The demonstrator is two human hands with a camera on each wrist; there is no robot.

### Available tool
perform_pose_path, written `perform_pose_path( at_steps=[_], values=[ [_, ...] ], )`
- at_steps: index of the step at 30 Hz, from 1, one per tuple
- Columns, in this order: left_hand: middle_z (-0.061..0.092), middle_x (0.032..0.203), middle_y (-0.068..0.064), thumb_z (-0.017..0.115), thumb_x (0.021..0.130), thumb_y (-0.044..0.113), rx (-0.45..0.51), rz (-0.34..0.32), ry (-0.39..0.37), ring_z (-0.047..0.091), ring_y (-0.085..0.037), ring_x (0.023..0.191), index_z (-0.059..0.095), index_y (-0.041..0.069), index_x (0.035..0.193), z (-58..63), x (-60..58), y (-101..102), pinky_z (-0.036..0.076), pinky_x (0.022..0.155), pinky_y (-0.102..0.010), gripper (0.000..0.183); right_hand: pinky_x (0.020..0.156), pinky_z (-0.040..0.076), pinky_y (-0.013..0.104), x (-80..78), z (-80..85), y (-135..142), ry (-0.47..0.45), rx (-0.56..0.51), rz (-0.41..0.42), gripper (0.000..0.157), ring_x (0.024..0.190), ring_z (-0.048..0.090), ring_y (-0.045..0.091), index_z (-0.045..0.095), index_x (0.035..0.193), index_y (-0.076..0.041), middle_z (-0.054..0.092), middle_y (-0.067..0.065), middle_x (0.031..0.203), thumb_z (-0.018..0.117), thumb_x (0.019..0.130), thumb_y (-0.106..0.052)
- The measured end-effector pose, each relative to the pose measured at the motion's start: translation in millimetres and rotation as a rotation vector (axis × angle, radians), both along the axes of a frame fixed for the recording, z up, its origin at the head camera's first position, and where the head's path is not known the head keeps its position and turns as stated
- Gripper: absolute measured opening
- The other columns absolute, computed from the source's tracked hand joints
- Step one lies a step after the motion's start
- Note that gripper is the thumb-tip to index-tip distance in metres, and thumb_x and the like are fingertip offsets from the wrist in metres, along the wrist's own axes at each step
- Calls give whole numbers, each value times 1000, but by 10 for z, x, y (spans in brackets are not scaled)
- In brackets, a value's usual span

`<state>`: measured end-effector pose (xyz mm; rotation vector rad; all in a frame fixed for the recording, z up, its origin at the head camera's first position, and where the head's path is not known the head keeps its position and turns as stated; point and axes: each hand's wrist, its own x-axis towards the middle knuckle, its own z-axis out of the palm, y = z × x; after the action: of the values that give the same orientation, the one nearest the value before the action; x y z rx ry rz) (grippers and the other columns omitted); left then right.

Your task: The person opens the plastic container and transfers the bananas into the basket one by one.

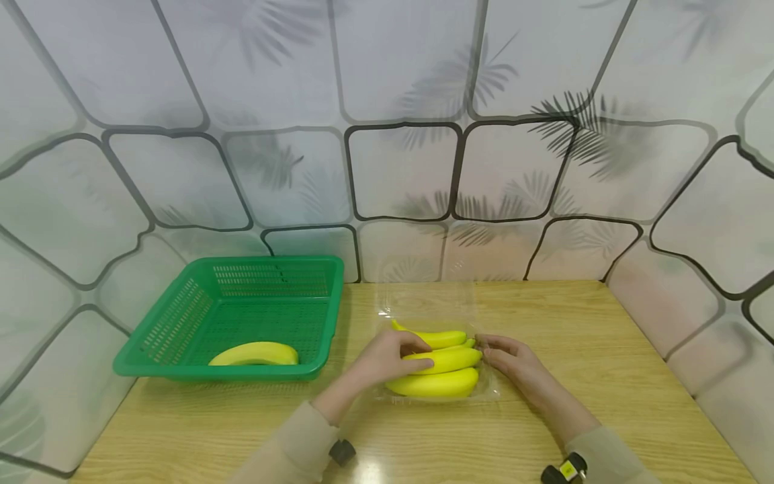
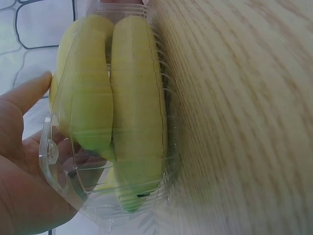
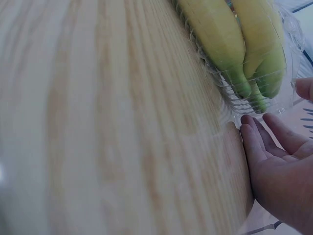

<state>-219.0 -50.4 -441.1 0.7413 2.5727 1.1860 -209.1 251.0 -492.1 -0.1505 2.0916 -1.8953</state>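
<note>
A clear plastic clamshell box (image 1: pixel 491 391) lies on the table with its lid (image 1: pixel 426 299) raised at the back. Several yellow bananas lie in it side by side, green-tipped in the wrist views. My left hand (image 1: pixel 387 359) pinches the upper middle banana (image 1: pixel 455 360), thumb on the near side and fingers across its far side. Nearer to me lies another banana (image 1: pixel 434 384); one more banana (image 1: pixel 444 338) is at the back. At the box's right end, my right hand (image 1: pixel 517 366) holds its fingers extended against the plastic; in the right wrist view the fingers (image 3: pixel 252 139) reach its edge.
A green plastic basket (image 1: pixel 331 323) stands to the left, with a single banana (image 1: pixel 256 353) inside near its front wall. The wooden table (image 1: pixel 574 323) meets a patterned wall (image 1: pixel 399 171) behind and at both sides.
</note>
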Motion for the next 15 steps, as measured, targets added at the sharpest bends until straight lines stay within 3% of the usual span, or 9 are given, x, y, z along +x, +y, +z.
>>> perform_pose_path(
  at_steps=[4,15],
  values=[
    [79,123,-7,84,93,30,-11,-14,0,72,-25,115,78,9,122,-2,20,21,60,101,-38,37,103,47,7,0,-5,5,4,1,7,64,119,56,-16,34,160,12,35,31,167,56,110,-21],
    [79,123,-7,86,91,26,-18,-6,9,71,-26,116,78,9,122,-3,36,47,59,101,-38,37,105,47,7,4,9,14,-25,8,4,67,132,55,-6,34,161,8,34,28,169,59,109,-25]
  ],
)
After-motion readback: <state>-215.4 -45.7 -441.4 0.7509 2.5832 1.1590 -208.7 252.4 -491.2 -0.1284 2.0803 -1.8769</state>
